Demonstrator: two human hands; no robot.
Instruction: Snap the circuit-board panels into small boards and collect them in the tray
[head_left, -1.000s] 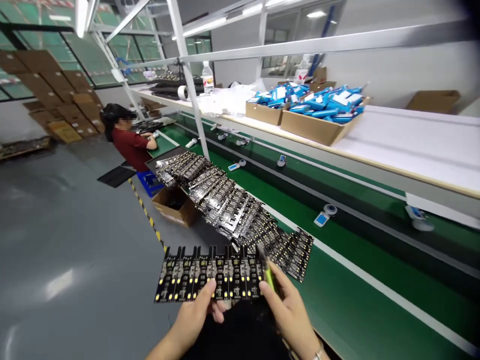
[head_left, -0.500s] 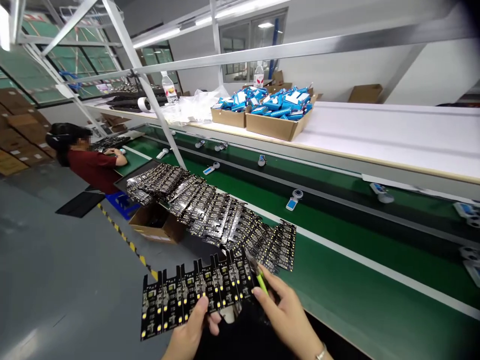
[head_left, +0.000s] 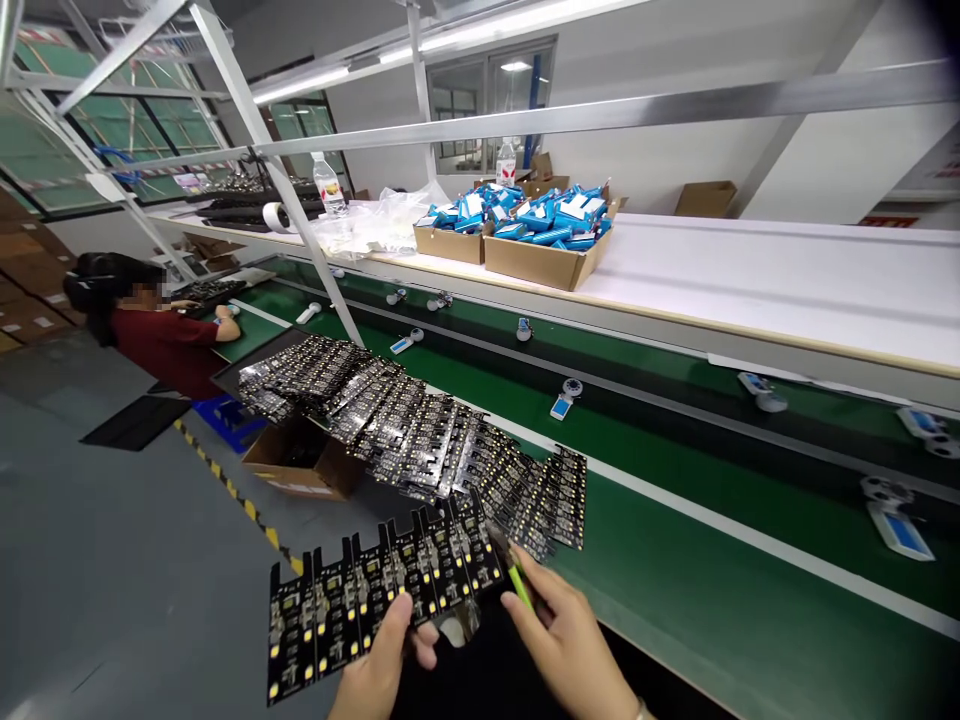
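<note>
Clamping a black, notched circuit-board panel (head_left: pixel 375 588) at near centre with the left hand (head_left: pixel 384 645); gripping a green-handled, dark-tipped hand tool (head_left: pixel 520 584) in the right hand (head_left: pixel 564 627) at the panel's right end; apparently working that edge; seemingly needing steady support and aligned tips.

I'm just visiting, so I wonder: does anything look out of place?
Mildly: the circuit-board pile on the green bench sprawls, its panels overlapping at uneven angles. I see no spill or clear damage.
</note>
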